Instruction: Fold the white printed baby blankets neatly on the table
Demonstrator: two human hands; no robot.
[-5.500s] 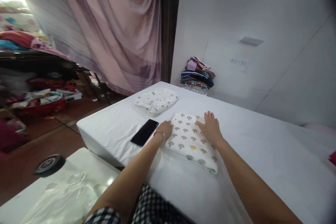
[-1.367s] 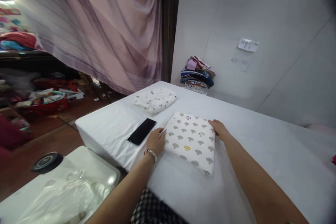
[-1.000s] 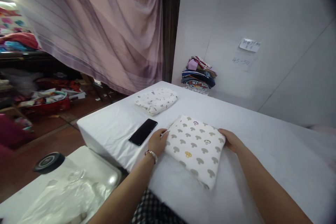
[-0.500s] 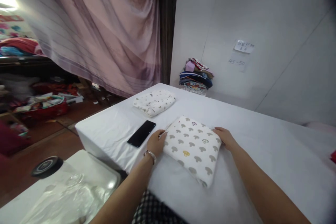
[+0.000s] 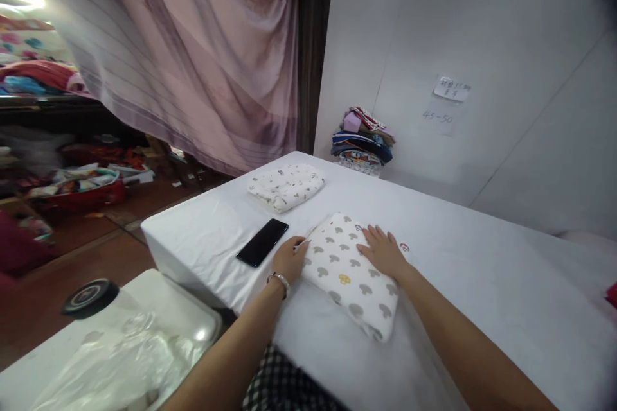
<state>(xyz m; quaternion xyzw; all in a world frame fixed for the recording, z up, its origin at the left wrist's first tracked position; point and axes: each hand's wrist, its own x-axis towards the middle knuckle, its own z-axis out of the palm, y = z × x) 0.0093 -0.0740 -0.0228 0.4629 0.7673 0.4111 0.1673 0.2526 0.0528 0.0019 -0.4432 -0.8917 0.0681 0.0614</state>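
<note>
A folded white cloth (image 5: 344, 263) with grey mushroom prints and one yellow mushroom lies in front of me. My left hand (image 5: 289, 257) grips its left edge, with the thumb toward the top and the other fingers partly hidden. Spread flat over its upper right part is my right hand (image 5: 384, 252), fingers apart. A thin clear sheet seems to show at the cloth's edges; I cannot tell whether it wraps the cloth. A small red mark sits just right of my right hand.
A second folded printed cloth (image 5: 286, 186) and a black phone (image 5: 263, 242) lie on the white-covered table (image 5: 457, 244). Stacked clothes (image 5: 362, 141) rise by the wall. At lower left, clear plastic (image 5: 120, 359) and a black round object (image 5: 90, 298) rest on a white surface.
My right hand has moved left from the cloth's right edge onto its top and has flattened out. My left hand stays at the left edge.
</note>
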